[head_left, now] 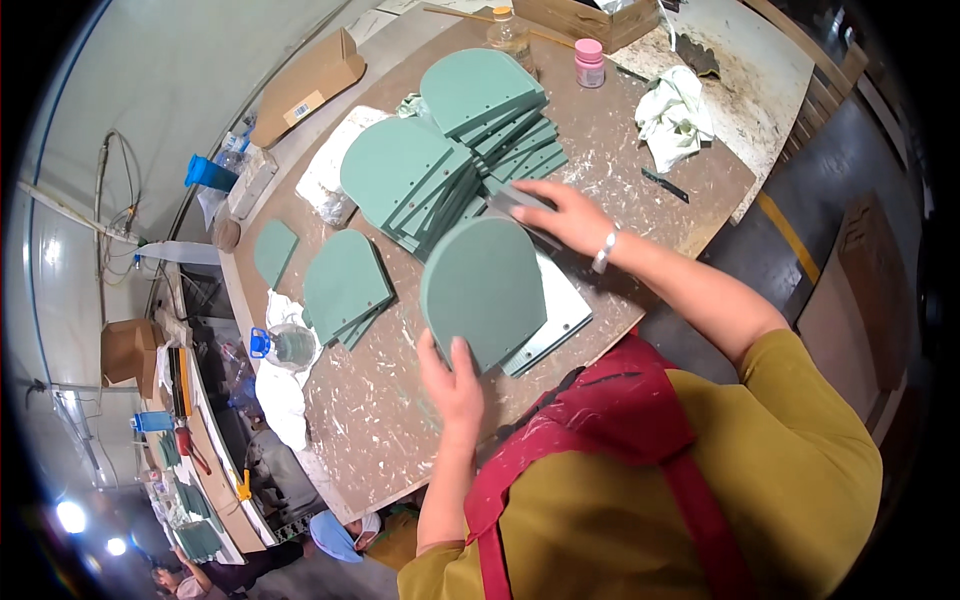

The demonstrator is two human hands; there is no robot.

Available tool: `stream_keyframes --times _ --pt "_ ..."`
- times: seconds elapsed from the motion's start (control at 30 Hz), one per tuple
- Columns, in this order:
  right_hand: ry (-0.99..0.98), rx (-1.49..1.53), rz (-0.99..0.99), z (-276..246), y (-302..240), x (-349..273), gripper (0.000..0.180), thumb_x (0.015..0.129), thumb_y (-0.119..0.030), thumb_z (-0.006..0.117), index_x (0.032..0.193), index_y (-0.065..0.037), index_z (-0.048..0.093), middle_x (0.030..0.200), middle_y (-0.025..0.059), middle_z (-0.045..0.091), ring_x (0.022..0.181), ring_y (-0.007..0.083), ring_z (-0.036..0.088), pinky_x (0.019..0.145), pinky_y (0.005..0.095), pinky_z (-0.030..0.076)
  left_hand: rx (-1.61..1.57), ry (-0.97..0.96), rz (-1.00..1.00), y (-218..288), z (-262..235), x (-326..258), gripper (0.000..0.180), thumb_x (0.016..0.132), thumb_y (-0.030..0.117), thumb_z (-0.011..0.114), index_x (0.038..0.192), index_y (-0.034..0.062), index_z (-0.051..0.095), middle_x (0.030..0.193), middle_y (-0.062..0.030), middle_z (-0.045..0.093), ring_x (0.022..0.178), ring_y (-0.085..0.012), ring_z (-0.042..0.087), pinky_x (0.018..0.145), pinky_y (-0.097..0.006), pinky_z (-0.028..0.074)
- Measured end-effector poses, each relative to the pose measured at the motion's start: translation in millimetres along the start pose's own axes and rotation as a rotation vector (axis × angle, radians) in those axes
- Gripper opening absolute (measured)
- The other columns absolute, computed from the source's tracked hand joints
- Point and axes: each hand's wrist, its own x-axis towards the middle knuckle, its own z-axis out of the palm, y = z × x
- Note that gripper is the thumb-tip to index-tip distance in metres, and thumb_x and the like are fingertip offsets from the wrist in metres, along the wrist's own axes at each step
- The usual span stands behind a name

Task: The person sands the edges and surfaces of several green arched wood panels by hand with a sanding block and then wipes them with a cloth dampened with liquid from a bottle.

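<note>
A rounded green panel (487, 290) is tilted up in front of me, over a pale square-edged board (563, 308) with small holes. My left hand (455, 388) grips the panel by its lower left edge, thumb on the face. In my right hand (570, 215) is a flat grey block (518, 203), held against or just beside the panel's upper right edge; whether it touches, I cannot tell. Behind the panel lie fanned stacks of similar green panels (395, 165), with another stack (480, 90) farther back. More panels (345, 280) rest to the left.
The brown worktable (390, 440) is flecked with white. On it stand a pink jar (589, 65), a clear bottle (510, 40), a white cloth (672, 115), a dark strip (665, 185) and a blue-capped jug (290, 345). Other people (360, 535) are beyond the near left edge.
</note>
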Motion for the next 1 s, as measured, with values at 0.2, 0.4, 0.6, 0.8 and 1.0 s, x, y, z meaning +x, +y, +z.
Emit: stream_keyframes --times 0.2,0.4,0.6,0.8,1.0 --pt "0.028 0.397 0.202 23.2 -25.5 -32.8 0.051 0.098 -0.025 0.060 0.142 -0.004 0.048 0.132 0.0091 0.056 0.120 0.0142 0.050 0.103 0.0288 0.040 -0.041 -0.143 -0.147 29.1 -6.4 13.0 0.037 0.096 0.015 0.061 0.127 -0.0039 0.052 0.113 -0.0089 0.062 0.102 -0.0158 0.058 0.094 -0.031 0.045" --pt "0.145 -0.422 -0.591 27.4 -94.9 -34.9 0.058 0.080 -0.034 0.073 0.132 -0.013 0.056 0.122 0.0190 0.054 0.111 0.0344 0.057 0.094 0.0423 0.049 -0.142 -0.026 -0.275 39.6 4.5 26.9 0.035 0.094 0.019 0.067 0.118 -0.0042 0.058 0.105 -0.0088 0.066 0.096 -0.0142 0.059 0.087 -0.030 0.048" --pt "0.093 -0.334 -0.363 19.5 -73.2 -24.8 0.057 0.087 -0.036 0.067 0.137 -0.011 0.054 0.123 0.0184 0.054 0.113 0.0347 0.056 0.098 0.0398 0.045 -0.138 0.021 -0.152 45.7 17.2 19.4 0.033 0.093 0.015 0.066 0.118 -0.0057 0.058 0.104 -0.0099 0.066 0.094 -0.0155 0.059 0.086 -0.030 0.048" --pt "0.144 -0.349 -0.473 17.6 -90.4 -36.9 0.057 0.086 -0.039 0.067 0.135 -0.013 0.055 0.124 0.0216 0.053 0.112 0.0383 0.056 0.097 0.0418 0.047 -0.193 0.040 -0.230 39.0 20.7 16.5 0.041 0.093 0.019 0.067 0.123 -0.0068 0.056 0.109 -0.0128 0.066 0.097 -0.0170 0.060 0.087 -0.032 0.049" --pt "0.183 -0.229 -0.334 27.5 -18.5 -28.5 0.057 0.090 -0.039 0.065 0.138 -0.011 0.052 0.121 0.0202 0.054 0.107 0.0369 0.058 0.096 0.0407 0.047 -0.227 0.090 -0.203 24.4 18.8 19.9 0.042 0.094 0.018 0.066 0.128 -0.0042 0.053 0.111 -0.0111 0.065 0.099 -0.0174 0.060 0.089 -0.031 0.048"
